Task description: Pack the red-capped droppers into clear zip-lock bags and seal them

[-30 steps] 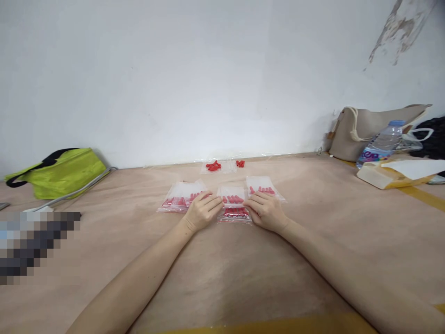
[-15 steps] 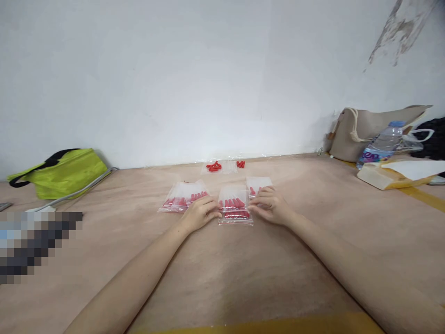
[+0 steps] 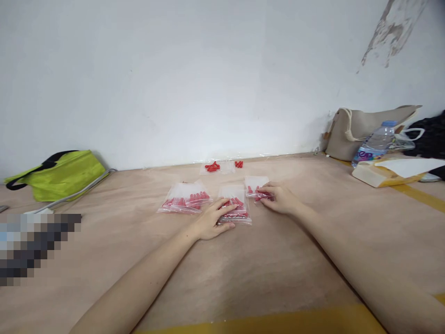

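On the tan cloth, left hand (image 3: 212,221) lies flat across the middle bag (image 3: 233,208), right hand (image 3: 281,198) pinches the right bag (image 3: 256,185) — slick plastic could slide and spill its red pieces.

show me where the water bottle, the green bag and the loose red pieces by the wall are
water bottle (image 3: 373,144), head view, on its clear body.
green bag (image 3: 64,174), head view, on its front face.
loose red pieces (image 3: 212,166), head view, on the left cluster.

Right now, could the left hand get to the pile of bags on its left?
Probably yes: the left hand rests on the middle bag, and the pile of bags lies just beside it with bare table between.
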Tool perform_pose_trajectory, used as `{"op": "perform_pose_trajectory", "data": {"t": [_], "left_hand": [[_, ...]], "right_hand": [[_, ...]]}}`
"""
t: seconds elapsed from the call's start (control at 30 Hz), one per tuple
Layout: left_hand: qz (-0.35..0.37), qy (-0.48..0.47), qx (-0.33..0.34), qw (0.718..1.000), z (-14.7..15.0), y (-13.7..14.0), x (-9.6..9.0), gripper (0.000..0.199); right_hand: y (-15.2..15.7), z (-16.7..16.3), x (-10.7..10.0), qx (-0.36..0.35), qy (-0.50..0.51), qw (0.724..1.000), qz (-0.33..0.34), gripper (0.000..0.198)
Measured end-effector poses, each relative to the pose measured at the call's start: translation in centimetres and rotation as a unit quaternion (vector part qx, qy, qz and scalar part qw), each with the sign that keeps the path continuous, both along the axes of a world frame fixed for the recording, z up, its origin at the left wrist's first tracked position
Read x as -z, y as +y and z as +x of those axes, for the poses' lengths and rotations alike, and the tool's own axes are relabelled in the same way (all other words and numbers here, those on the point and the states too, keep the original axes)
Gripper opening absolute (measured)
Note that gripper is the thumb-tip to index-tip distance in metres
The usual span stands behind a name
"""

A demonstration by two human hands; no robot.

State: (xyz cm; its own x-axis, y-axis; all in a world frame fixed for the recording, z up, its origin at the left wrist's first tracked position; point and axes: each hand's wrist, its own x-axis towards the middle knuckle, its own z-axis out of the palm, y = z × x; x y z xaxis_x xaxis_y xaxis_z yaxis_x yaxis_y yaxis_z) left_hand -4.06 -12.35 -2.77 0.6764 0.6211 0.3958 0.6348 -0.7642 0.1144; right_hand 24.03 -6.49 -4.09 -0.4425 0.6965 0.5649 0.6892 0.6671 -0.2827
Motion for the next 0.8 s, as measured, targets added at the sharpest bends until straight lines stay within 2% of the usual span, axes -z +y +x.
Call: {"op": "perform_pose_trajectory", "data": {"t": [0.13,0.23,0.3,0.4,0.47,0.57,0.63,0.73,0.8], "left_hand": [[0.019,-0.005,-0.003,1.000,0.2,-0.3,0.0,0.050],[0.024,-0.001,-0.004,1.000,0.5,-0.4,0.2,0.051],[0.025,0.005,-0.008,1.000,0.7,-0.4,0.2,0.051],[0.025,0.014,-0.015,0.999,1.0,-0.5,0.2,0.052],[0.027,0.014,-0.013,0.999,1.3,-0.8,0.1,0.051],[0.024,0.009,-0.001,1.000,1.8,-1.5,0.0,0.049],[0.016,0.001,0.005,1.000,2.2,-1.9,-0.1,0.049],[0.031,-0.069,-0.055,0.996,2.5,-1.9,0.1,0.049],[0.065,-0.155,-0.117,0.979,2.4,-1.2,0.3,0.048]], "right_hand": [[0.5,0.4,0.0,-0.007,-0.006,1.000,0.016,0.019],[0.5,0.4,-0.2,0.046,-0.004,0.996,0.071,0.019],[0.3,0.1,-0.4,0.100,0.028,0.991,0.084,0.018],[0.1,-0.6,-0.7,0.180,0.112,0.975,0.066,0.016],[0.1,-1.1,-0.8,0.192,0.187,0.963,0.023,0.019],[0.0,-2.2,-0.9,0.126,0.319,0.938,-0.057,0.026],[-0.3,-3.0,-0.9,0.066,0.361,0.927,-0.080,0.028],[-1.1,-4.2,-0.8,0.001,0.326,0.943,-0.060,0.024],[-1.6,-4.8,-0.6,-0.026,0.276,0.960,-0.038,0.020]]}}
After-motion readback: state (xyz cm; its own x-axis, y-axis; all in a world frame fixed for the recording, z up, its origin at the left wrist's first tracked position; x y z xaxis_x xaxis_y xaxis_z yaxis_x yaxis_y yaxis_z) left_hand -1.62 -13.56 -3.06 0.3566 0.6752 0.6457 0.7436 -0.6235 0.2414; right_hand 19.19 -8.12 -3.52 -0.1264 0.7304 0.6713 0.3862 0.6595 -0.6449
